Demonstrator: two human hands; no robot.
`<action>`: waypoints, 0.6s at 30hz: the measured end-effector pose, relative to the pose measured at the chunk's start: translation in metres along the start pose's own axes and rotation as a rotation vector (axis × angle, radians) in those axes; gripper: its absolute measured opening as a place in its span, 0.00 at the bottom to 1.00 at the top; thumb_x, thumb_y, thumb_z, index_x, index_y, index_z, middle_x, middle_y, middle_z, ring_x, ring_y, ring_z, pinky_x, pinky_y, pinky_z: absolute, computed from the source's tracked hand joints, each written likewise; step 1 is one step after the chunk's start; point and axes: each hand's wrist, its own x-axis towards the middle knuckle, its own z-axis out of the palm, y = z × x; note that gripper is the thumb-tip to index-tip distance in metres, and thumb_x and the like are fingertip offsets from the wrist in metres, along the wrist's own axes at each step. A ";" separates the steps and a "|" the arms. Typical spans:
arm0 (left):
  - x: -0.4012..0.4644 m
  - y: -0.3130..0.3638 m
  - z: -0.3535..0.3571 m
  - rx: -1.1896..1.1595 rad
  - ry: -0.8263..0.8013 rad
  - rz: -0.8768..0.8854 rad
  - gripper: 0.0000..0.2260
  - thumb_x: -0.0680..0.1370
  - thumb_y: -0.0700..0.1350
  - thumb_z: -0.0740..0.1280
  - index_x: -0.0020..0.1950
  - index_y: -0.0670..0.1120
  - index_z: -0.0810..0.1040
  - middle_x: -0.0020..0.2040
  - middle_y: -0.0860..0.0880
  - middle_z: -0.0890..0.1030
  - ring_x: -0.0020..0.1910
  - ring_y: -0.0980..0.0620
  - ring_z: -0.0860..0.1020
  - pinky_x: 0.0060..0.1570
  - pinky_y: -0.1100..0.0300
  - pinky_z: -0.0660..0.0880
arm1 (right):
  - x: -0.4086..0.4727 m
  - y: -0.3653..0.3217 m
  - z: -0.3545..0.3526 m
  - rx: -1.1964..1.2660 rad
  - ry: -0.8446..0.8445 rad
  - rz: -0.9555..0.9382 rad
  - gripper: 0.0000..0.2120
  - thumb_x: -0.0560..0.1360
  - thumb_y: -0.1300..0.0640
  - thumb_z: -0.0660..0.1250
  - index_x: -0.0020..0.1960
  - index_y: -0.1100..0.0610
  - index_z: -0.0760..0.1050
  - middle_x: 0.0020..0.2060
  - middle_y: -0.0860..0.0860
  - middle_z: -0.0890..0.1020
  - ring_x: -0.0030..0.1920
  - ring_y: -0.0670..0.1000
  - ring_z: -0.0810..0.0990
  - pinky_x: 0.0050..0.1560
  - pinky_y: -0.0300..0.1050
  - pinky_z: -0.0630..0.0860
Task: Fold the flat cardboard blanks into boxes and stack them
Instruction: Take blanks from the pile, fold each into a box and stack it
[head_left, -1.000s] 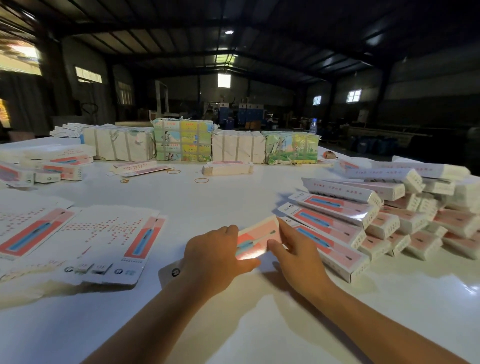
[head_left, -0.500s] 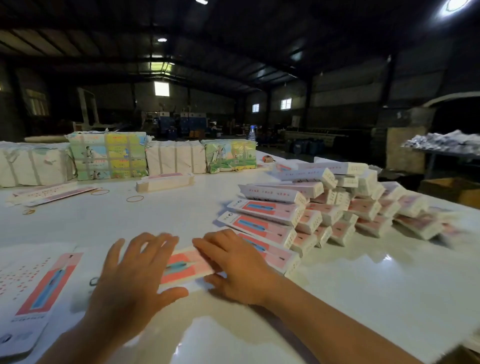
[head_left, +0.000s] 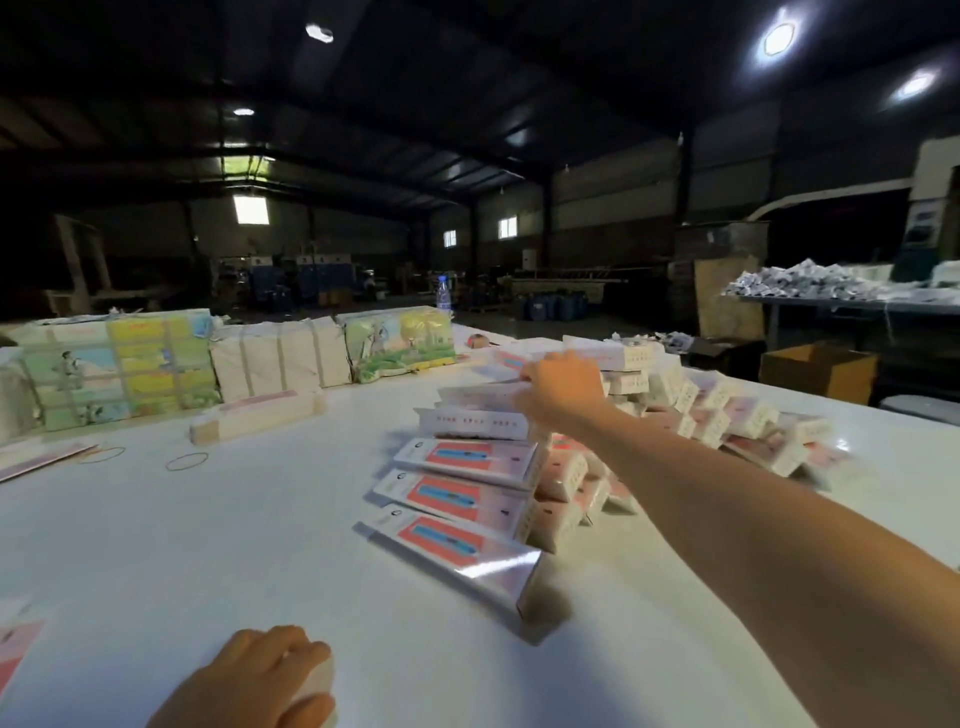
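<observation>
We see the right hand (head_left: 563, 387) reaching onto the top of the box stack (head_left: 498, 467), fingers gripping the top folded box (head_left: 597, 356). Left hand (head_left: 270, 675) rests on the white table (head_left: 208, 545), fingers loosely curled over something pale; can't tell what.

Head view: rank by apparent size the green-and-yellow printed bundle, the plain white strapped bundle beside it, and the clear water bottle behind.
1. Green-and-yellow printed bundle, largest.
2. Plain white strapped bundle, somewhat smaller.
3. Clear water bottle, smallest; it stands farther back, so true size is unsure.
</observation>
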 end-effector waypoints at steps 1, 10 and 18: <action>0.001 0.002 -0.003 -0.008 0.006 -0.006 0.19 0.81 0.59 0.39 0.47 0.54 0.66 0.45 0.57 0.65 0.40 0.56 0.67 0.21 0.72 0.69 | -0.002 0.001 0.005 -0.021 -0.032 0.008 0.17 0.76 0.52 0.55 0.62 0.49 0.73 0.61 0.55 0.73 0.64 0.58 0.67 0.63 0.59 0.62; 0.001 0.013 -0.018 -0.084 0.001 -0.030 0.15 0.79 0.59 0.46 0.49 0.54 0.67 0.47 0.56 0.67 0.41 0.56 0.67 0.22 0.68 0.71 | -0.052 -0.076 -0.036 0.216 0.251 -0.221 0.17 0.78 0.53 0.59 0.66 0.52 0.71 0.65 0.52 0.72 0.66 0.54 0.65 0.67 0.57 0.61; -0.011 0.020 -0.031 -0.257 -0.188 -0.214 0.16 0.73 0.60 0.56 0.44 0.55 0.80 0.43 0.62 0.78 0.44 0.62 0.71 0.36 0.69 0.75 | -0.184 -0.147 0.053 0.337 -0.197 -0.561 0.14 0.79 0.55 0.57 0.55 0.59 0.78 0.54 0.59 0.78 0.55 0.61 0.73 0.56 0.50 0.69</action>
